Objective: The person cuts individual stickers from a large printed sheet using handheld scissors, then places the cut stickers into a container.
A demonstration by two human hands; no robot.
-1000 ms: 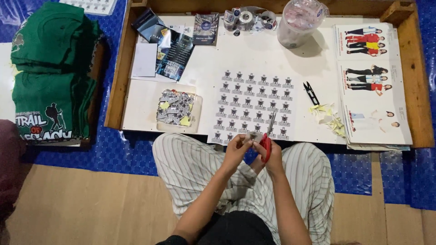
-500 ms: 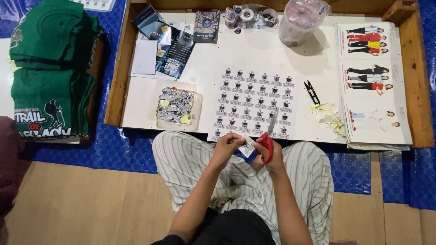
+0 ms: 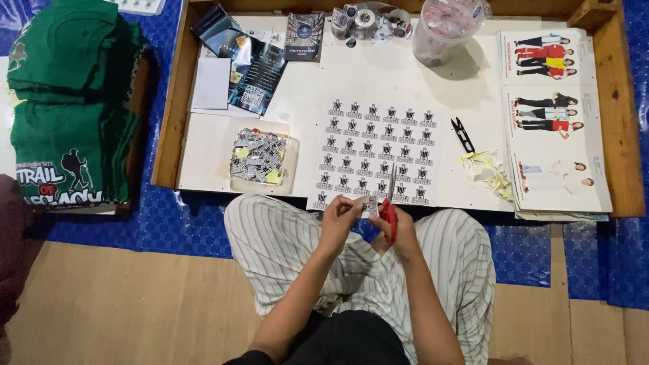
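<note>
At lower centre of the frame, the left hand (image 3: pixel 340 215) pinches a small printed label (image 3: pixel 368 205) while the right hand (image 3: pixel 399 226) grips red-handled scissors (image 3: pixel 390 206), just below the sticker sheet (image 3: pixel 378 155) on the worktop (image 3: pixel 304 101).

A low white surface (image 3: pixel 378 74) framed by a brown wooden rim sits on a blue patterned floor mat (image 3: pixel 169 223), which lies over the pale wooden floor (image 3: pixel 135 304). On the surface, near its front edge, lies a white sheet of small black-and-white stickers in rows (image 3: pixel 378 152). Left of it is a clear shallow plastic tray of cut sticker pieces (image 3: pixel 258 157). Dark printed leaflets and a blank white card (image 3: pixel 213 82) lie at the back left, tape rolls (image 3: pixel 365 20) and a clear plastic tub (image 3: pixel 443 30) along the back. Small black thread snips (image 3: pixel 462 134) rest beside yellow paper scraps (image 3: pixel 490 172). Stacked clothing catalogue pages (image 3: pixel 551 122) cover the right side. Folded green T-shirts (image 3: pixel 64 101) are stacked off the surface to the left.
</note>
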